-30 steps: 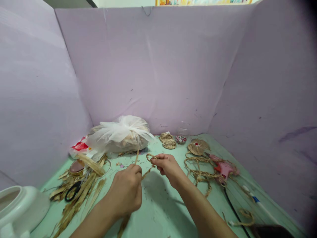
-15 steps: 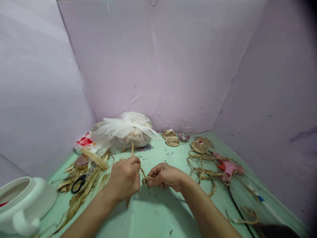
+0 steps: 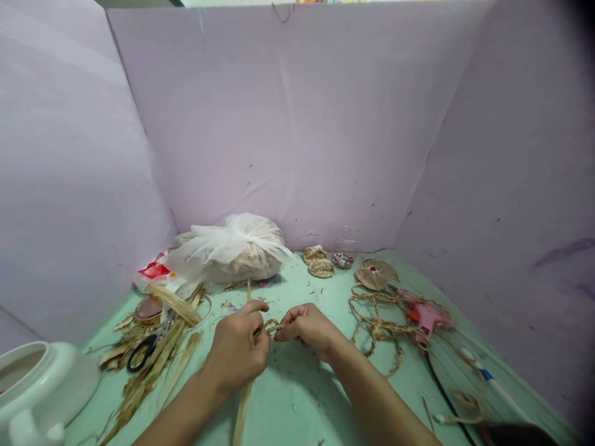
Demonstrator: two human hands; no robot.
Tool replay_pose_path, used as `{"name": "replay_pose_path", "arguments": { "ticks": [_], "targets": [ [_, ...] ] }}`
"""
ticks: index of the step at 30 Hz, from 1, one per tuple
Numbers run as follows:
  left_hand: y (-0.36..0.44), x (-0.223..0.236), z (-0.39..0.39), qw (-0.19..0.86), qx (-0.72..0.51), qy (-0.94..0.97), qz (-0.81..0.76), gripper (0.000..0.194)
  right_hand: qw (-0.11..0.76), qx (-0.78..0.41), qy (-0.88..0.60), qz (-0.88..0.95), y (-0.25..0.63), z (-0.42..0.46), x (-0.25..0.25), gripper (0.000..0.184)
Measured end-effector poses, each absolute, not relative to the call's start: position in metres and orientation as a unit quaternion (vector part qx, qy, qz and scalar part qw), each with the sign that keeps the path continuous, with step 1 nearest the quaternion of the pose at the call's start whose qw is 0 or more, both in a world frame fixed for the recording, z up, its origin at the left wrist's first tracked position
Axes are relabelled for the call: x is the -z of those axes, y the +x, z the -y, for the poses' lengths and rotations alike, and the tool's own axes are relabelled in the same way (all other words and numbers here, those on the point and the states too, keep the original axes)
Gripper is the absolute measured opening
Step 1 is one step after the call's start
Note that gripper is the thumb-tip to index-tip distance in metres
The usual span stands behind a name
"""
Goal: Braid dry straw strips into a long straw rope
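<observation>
My left hand (image 3: 239, 350) and my right hand (image 3: 307, 327) meet over the middle of the green table (image 3: 297, 396). Both pinch a short braided straw cord (image 3: 270, 326) between their fingertips. A flat dried straw strip (image 3: 245, 396) runs through my left hand, its top end sticking up past the thumb and its lower end trailing towards me. Both hands are closed on the straw.
A tied white bag (image 3: 230, 248) sits at the back. Left lie loose straw strips (image 3: 153, 365), black scissors (image 3: 142, 352) and a white pot (image 3: 39, 387). Right are coiled straw discs (image 3: 320, 263), a bead dish (image 3: 343, 260), tangled braid (image 3: 379, 322), a pink glue gun (image 3: 425, 314).
My right hand came in from the far side and closed the gap to my left hand. The open braid loop it held up is now bunched small between both hands.
</observation>
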State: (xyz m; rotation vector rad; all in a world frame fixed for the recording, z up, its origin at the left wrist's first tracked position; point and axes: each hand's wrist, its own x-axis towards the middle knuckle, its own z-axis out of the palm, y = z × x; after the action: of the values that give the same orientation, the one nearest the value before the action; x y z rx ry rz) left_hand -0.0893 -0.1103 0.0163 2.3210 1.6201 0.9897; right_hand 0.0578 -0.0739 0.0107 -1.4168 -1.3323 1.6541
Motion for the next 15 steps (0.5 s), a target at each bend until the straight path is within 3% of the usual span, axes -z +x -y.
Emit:
{"name": "replay_pose_path", "arguments": {
  "ticks": [9,15],
  "targets": [
    [-0.093,0.006,0.109,-0.017,-0.326,0.804,-0.497,0.014,0.337,-0.612,-0.516,0.496,0.055,0.07,-0.01,0.016],
    [-0.088,0.01,0.11,0.038,-0.31,0.822,-0.476,0.015,0.342,-0.519,-0.56,0.549,0.056,0.065,0.01,0.02]
  ]
}}
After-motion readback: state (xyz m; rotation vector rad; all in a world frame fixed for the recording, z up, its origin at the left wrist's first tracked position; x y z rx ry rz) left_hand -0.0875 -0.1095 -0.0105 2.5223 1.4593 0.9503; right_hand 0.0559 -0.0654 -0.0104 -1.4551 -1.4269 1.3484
